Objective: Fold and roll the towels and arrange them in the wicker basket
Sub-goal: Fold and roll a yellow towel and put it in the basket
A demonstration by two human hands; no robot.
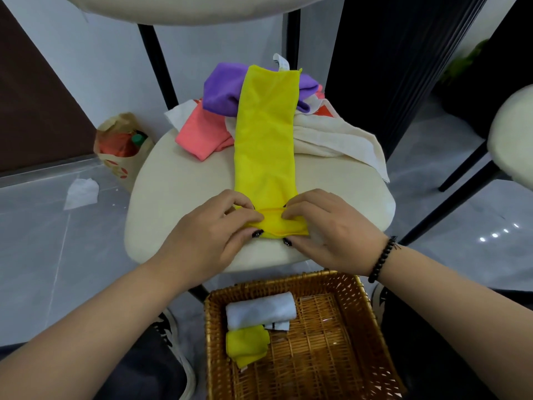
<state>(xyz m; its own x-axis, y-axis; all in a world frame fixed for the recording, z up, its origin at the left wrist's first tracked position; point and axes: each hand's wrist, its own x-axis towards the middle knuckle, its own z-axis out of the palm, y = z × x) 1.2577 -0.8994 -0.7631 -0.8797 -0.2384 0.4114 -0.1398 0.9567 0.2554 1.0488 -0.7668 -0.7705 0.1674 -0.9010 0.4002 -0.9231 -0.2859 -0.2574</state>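
Pinching the yellow towel (pixel 264 131), both hands show no readable label.

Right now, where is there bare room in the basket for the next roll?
The wicker basket is bare across its right half and near-right floor. Its left side is crowded: the white roll with the small yellow roll touching its near edge.
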